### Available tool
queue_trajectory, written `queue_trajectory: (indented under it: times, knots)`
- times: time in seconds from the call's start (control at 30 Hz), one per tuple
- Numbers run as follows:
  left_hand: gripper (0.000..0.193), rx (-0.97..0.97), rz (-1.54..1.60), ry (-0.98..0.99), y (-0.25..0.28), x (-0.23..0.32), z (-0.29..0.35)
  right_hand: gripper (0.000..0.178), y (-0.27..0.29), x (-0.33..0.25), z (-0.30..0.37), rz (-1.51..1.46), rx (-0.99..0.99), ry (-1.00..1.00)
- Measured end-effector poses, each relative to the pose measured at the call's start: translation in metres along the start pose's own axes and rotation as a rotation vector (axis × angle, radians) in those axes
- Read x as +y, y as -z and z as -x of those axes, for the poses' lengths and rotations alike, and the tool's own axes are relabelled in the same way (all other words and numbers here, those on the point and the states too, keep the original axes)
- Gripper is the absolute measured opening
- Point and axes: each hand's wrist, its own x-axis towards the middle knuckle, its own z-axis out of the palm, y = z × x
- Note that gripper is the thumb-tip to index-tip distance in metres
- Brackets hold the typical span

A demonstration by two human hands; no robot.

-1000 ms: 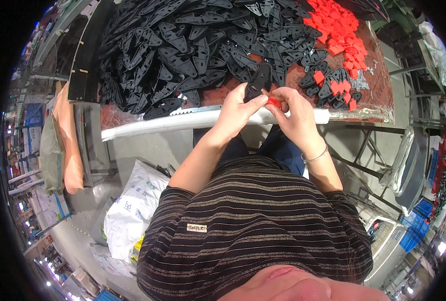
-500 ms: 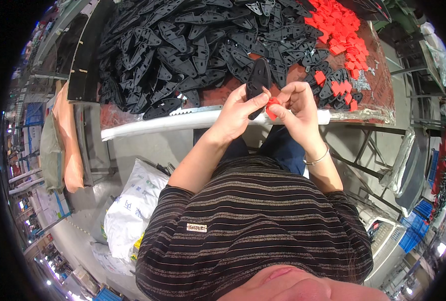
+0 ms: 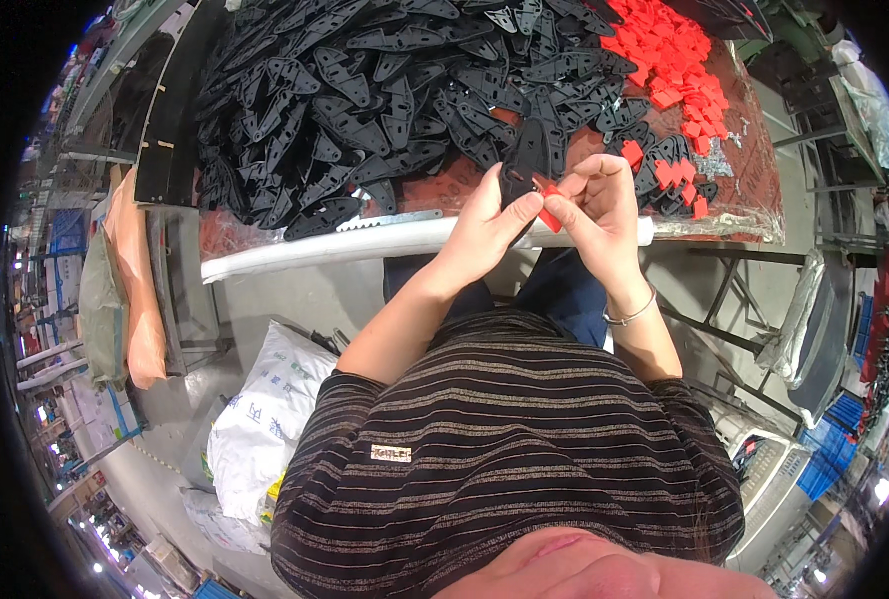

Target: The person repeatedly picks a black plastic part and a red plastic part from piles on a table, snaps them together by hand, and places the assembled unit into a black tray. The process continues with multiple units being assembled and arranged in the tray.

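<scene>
Above the table's near edge, my left hand (image 3: pixel 476 238) grips a black plastic plate (image 3: pixel 516 186) between thumb and fingers. A small red plastic piece (image 3: pixel 551 217) is pinched in my right hand (image 3: pixel 600 222), close against the plate; whether it is seated there I cannot tell. Beyond both hands spreads a large heap of black plastic plates (image 3: pixel 364 125). At the far right lies a pile of loose red pieces (image 3: pixel 664 60). Nearer on the right, several black plates with red pieces on them (image 3: pixel 676 176) lie together.
A white padded tube (image 3: pixel 314 257) runs along the table's front edge, with a toothed strip (image 3: pixel 392 220) just behind it. A black panel (image 3: pixel 163 140) borders the left side. On the floor are a white sack (image 3: pixel 265 419), a pale basket (image 3: pixel 772 479) and a blue crate (image 3: pixel 832 444).
The black plate has tilted and come lower in my left hand. The red piece in my right hand has turned and shifted slightly right against the plate.
</scene>
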Motion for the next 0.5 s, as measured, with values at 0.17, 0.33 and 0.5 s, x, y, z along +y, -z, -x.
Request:
queue_trajectory:
  times: [0.17, 0.33, 0.5]
  knots:
    - [0.036, -0.034, -0.053, -0.053, -0.002, 0.0, 0.002, 0.039, 0.002, -0.001, 0.0, 0.001, -0.012, -0.032]
    - [0.032, -0.128, 0.225, 0.107, -0.013, -0.002, 0.006, 0.045, 0.0, 0.004, -0.009, -0.186, -0.011, 0.046]
    - [0.046, -0.186, 0.245, 0.142, -0.025, -0.002, 0.007, 0.046, -0.012, 0.0, -0.012, -0.454, -0.046, -0.042]
